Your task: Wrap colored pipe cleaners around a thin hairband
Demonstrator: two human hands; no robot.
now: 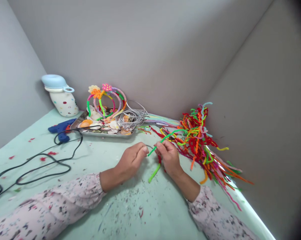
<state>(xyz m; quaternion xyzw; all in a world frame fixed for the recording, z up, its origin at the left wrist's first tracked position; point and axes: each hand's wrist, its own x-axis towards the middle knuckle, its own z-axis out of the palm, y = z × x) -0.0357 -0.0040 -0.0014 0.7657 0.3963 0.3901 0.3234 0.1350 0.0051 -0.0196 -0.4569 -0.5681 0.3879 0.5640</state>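
My left hand [132, 160] is closed, thumb over curled fingers, on a thin grey wire [149, 146]. A short stretch of the wire shows between my two hands. My right hand [169, 157] pinches a bright green pipe cleaner [166, 136] between thumb and forefinger. One end of it points down toward my left thumb; the rest arches up to the right, in front of the pile. Below my right fingers hangs a fuzzy piece, red above and light green [154, 173] at its tip. Its upper part is hidden by the hand.
A metal tray [107, 135] at the back holds flower pieces, finished-looking fuzzy hoops [100, 100] and coiled silver wire [132, 116]. Left of it lie a blue glue gun [62, 130] with a looping black cord [57, 161] and a white bottle [65, 101]. Many-coloured pipe cleaners [197, 140] are heaped right.
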